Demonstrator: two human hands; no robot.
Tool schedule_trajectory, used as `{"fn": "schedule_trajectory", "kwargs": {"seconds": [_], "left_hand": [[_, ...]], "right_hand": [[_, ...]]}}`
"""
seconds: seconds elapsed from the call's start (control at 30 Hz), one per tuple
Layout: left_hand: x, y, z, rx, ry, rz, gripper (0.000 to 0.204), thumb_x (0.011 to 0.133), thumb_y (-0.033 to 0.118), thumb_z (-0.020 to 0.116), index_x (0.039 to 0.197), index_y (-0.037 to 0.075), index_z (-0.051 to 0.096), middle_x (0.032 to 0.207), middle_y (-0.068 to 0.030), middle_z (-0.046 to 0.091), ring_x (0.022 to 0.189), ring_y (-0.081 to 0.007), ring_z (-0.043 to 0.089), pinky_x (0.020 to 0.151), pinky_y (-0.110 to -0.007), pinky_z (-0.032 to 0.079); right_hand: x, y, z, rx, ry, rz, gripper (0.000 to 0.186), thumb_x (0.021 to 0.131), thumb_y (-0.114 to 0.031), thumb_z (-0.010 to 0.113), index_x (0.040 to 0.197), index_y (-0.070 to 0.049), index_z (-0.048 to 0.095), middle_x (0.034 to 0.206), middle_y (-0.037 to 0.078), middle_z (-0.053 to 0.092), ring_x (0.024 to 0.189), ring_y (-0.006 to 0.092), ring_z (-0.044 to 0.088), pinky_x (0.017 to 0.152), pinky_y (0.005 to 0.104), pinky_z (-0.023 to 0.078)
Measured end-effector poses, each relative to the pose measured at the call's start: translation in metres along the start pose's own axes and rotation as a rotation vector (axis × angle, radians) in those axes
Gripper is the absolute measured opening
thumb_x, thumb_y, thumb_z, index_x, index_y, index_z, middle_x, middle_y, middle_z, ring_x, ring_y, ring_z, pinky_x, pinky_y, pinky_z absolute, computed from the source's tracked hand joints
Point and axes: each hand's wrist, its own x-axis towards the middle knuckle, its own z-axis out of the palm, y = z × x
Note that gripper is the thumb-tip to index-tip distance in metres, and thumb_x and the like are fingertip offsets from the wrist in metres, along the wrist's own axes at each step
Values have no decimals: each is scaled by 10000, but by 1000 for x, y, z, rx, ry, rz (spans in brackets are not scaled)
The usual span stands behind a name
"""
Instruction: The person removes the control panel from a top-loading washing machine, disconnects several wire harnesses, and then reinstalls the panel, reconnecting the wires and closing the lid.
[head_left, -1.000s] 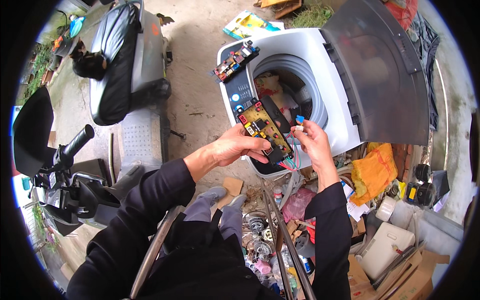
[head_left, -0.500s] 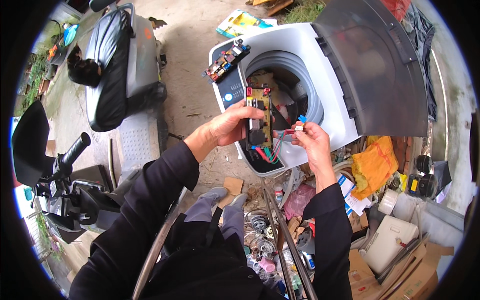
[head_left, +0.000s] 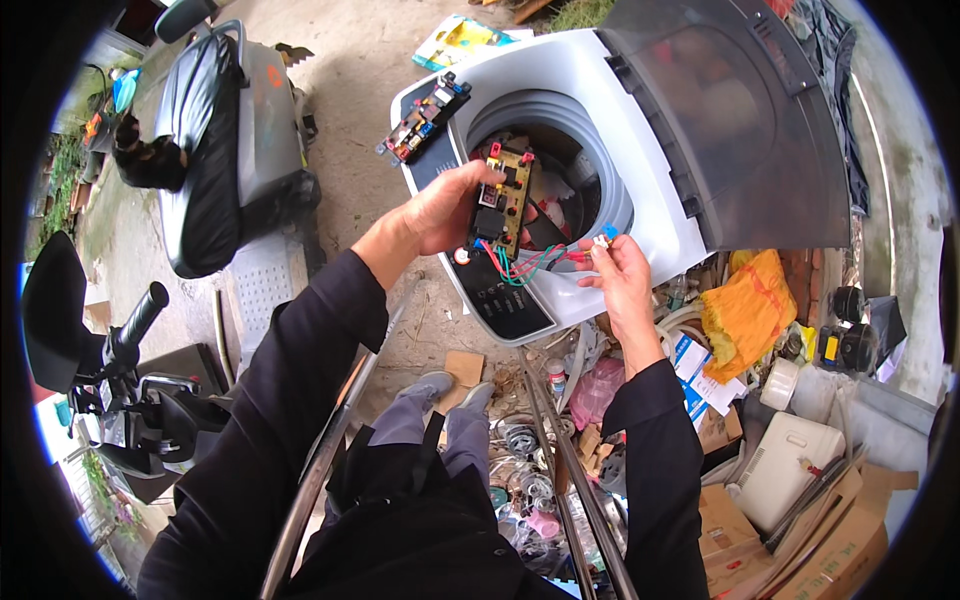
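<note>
My left hand [head_left: 447, 208] grips a circuit board [head_left: 508, 212] by its left edge, thumb on top, above the opening of a washing machine [head_left: 663, 225]. Red and green wires [head_left: 530, 265] run from the board's lower end toward my right hand [head_left: 622, 285]. Between the thumb and fingers of that hand is pinched a small white and blue wire connector [head_left: 604, 239]. A second circuit board [head_left: 425, 118], crowded with components, lies on the dark control panel at the machine's upper left. Inside the drum some items show, partly hidden by the held board.
The machine's dark lid [head_left: 740, 130] stands raised on the right. A scooter [head_left: 225, 150] is parked at left, with a cat [head_left: 147, 155] on its seat. Metal rails [head_left: 572, 470] flank my legs. Scrap, an orange sack [head_left: 748, 310] and cardboard boxes [head_left: 820, 540] crowd the lower right.
The held board has shifted slightly left and tilted, its top leaning right. The wires now stretch further across to my right hand. Both hands keep their holds.
</note>
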Motion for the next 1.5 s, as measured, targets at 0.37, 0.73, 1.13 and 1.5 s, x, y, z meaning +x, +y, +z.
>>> {"fn": "schedule_trajectory", "kwargs": {"seconds": [0.37, 0.73, 1.13, 1.5], "left_hand": [[12, 17, 1, 545, 1, -79, 768, 865, 164, 804, 1498, -5, 402, 1297, -127, 633, 1159, -197, 619, 1027, -364, 510], [36, 15, -10, 889, -192, -205, 693, 822, 120, 745, 1464, -11, 518, 1263, -121, 680, 1120, -183, 634, 1051, -314, 472], [39, 16, 0, 1074, -112, -59, 663, 820, 135, 799, 1430, 15, 567, 1238, -140, 699, 1096, -195, 644, 1010, -321, 492], [38, 2, 22, 1084, -89, -11, 685, 829, 126, 797, 1460, 84, 536, 1203, -121, 697, 1081, -186, 629, 990, -327, 479]], "right_hand": [[-1, -3, 1, 159, -111, 20, 287, 923, 74, 635, 1192, 16, 554, 1131, 187, 697, 993, 263, 723, 899, 388, 603], [-2, -1, 11, 29, -27, -7, 242, 919, -29, 730, 1154, -11, 676, 953, 68, 749, 821, 150, 727, 680, 263, 579], [0, 3, 9, -27, 5, -28, 241, 922, -51, 735, 1156, -20, 683, 955, 54, 755, 772, 116, 693, 642, 249, 515], [-2, -2, 8, 251, 49, 94, 214, 949, 9, 654, 1163, 18, 648, 1063, 124, 734, 864, 157, 706, 767, 301, 590]]}}
